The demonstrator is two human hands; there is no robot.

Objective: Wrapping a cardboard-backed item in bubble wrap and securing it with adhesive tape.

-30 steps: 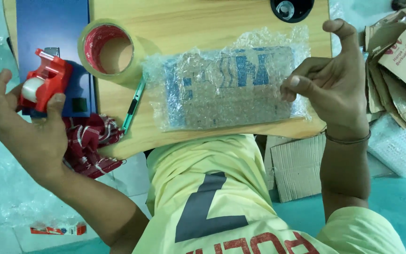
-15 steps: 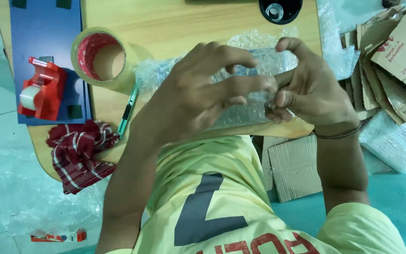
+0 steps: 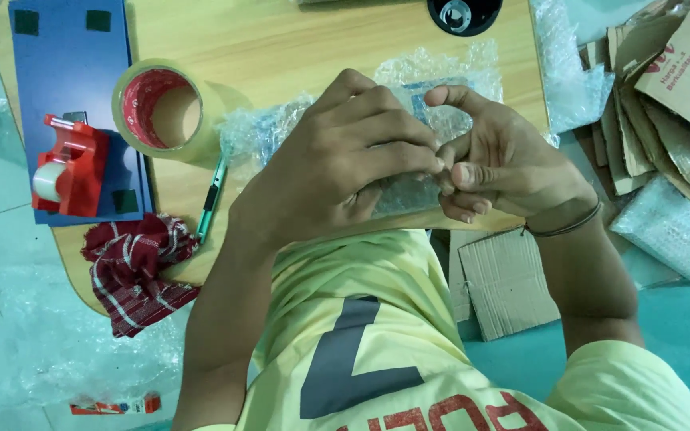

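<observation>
- The left hand (image 3: 337, 172) lies across the bubble-wrapped parcel (image 3: 281, 132) with its back to the head camera; the forearm runs up from the lower left, and the fingers curl over the parcel toward the right; the grip is closed on the wrap, with the fingertips meeting those of the other hand.
- The right hand (image 3: 505, 168) comes in from the right, forearm angled up from the lower right, with a thin dark band (image 3: 565, 227) at the wrist; the forefinger is hooked above, the thumb points left, and the lower fingers are bent under; its grip pinches at the parcel's edge where the two hands touch, though whether it holds wrap or tape I cannot tell.
- The parcel rests on the wooden tabletop (image 3: 297, 40) near its front edge, mostly hidden under the hands; clear bubble wrap shows at its left end and above the fingers.
- Left of the parcel stands a roll of clear tape (image 3: 165, 112) with a red core; just beside it a green-handled cutter (image 3: 211, 199) lies near the tabletop's edge.
- Further left a red tape dispenser (image 3: 69, 164) sits on a blue board (image 3: 65, 72); a red checked cloth (image 3: 137, 267) hangs off the tabletop's corner.
- Flattened cardboard (image 3: 680, 80) lies stacked on the floor to the right.
</observation>
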